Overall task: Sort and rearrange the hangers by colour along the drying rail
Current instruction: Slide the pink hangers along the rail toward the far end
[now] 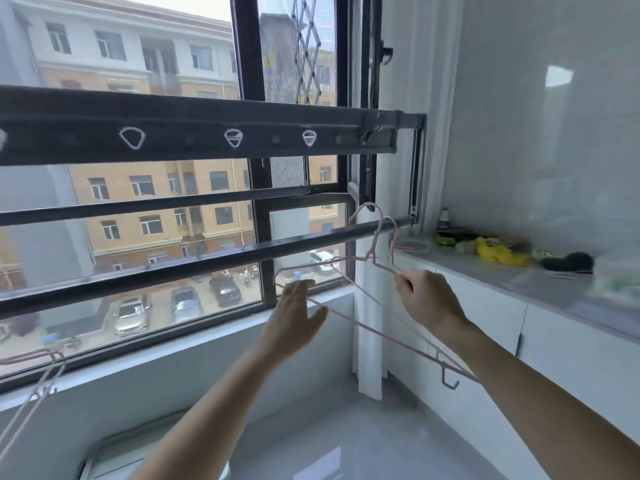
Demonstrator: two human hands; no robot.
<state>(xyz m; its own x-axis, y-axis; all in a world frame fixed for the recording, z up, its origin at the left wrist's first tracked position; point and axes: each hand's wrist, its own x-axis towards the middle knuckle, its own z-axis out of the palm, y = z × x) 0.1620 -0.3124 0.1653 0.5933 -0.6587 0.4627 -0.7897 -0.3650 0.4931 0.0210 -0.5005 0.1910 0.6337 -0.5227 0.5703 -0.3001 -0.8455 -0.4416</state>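
A dark drying rail (194, 268) runs across the window, rising to the right. Two thin pink wire hangers (372, 247) have their hooks around the rail's right end. My right hand (427, 299) pinches the shoulder wire of a pink hanger just below its hook. My left hand (294, 317) is spread flat with fingers apart against the hangers' lower left wires, gripping nothing that I can see. Another pale hanger (41, 386) hangs at the lower left edge, its hook partly cut off. A wider bar (207, 133) above has several hook holes.
A white counter (519, 278) along the right wall carries a bottle (444, 220), yellow and green items (498, 252) and a dark brush (568, 263). A white pipe (369, 341) stands in the corner. The window sill (173, 344) runs below the rail.
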